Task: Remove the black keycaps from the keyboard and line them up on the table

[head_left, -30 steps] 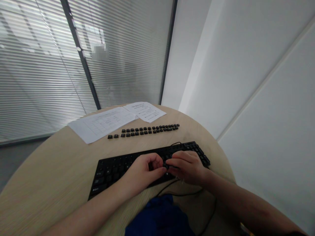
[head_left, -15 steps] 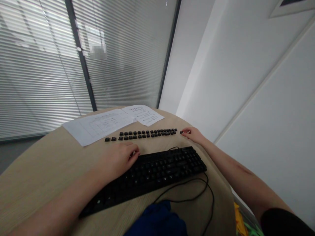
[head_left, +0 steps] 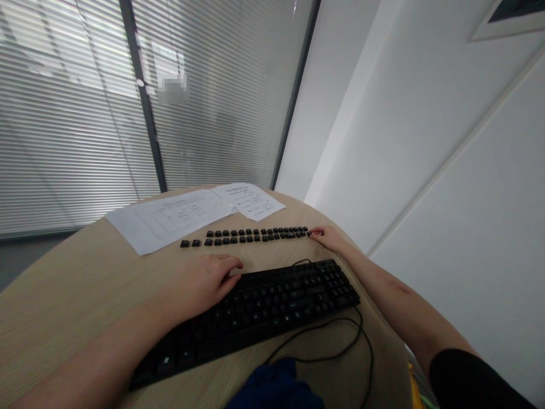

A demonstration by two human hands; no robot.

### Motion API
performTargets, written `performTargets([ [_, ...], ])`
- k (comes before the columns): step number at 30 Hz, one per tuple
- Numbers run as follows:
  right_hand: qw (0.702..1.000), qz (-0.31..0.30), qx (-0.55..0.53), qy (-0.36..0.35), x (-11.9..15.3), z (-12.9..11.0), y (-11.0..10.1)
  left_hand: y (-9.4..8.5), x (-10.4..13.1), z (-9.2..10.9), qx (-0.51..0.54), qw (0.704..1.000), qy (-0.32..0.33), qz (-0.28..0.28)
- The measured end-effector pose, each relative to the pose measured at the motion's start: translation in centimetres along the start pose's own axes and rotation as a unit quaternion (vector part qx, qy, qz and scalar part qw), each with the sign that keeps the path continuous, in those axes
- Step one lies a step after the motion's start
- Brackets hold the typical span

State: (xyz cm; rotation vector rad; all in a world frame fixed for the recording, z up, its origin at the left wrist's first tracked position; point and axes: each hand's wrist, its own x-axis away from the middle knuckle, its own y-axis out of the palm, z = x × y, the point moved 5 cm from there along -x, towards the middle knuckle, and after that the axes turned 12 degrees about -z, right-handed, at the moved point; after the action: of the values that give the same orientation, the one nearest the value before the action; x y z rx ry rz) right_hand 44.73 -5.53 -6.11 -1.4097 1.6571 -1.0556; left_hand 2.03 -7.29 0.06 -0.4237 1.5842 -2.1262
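A black keyboard (head_left: 272, 309) lies at a slant across the round wooden table. Beyond it, small black keycaps (head_left: 242, 236) are laid out in two long rows. My right hand (head_left: 326, 236) is at the right end of the rows, its thumb and index finger pinched on a small black keycap (head_left: 309, 233). Over the keyboard's upper left part rests my left hand (head_left: 213, 278), thumb and fingers apart, with nothing between them. The palm and wrist hide part of the keyboard.
Printed papers (head_left: 170, 218) lie on the table's far side. A black cable (head_left: 327, 359) loops below the keyboard, near blue cloth (head_left: 276, 389) at the bottom edge. Window blinds (head_left: 221, 113) and a white wall (head_left: 460, 187) stand behind the table.
My right hand has moved slightly left with the keycap, up to the end of the lower row. The thumb and index finger of my left hand have spread a little.
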Motion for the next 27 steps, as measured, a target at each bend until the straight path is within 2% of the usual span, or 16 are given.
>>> performTargets([
  [8, 1.000, 0.008, 0.005, 0.010, -0.7, 0.8, 0.3, 0.2, -0.1, 0.1, 0.006, 1.000, 0.019, 0.004],
  [20, 1.000, 0.012, -0.013, 0.001, -0.2, -0.1, -0.2, 0.4, -0.1, 0.4, -0.010, 0.999, 0.031, -0.028],
  [23, 0.999, 0.041, -0.032, -0.006, 0.6, -0.7, -1.4, 0.4, -0.1, 0.3, -0.007, 0.999, 0.033, -0.030],
  [27, 0.989, 0.124, -0.084, -0.008, 3.5, -1.5, -5.0, 0.4, -0.2, 0.0, -0.016, 0.999, 0.026, -0.033],
])
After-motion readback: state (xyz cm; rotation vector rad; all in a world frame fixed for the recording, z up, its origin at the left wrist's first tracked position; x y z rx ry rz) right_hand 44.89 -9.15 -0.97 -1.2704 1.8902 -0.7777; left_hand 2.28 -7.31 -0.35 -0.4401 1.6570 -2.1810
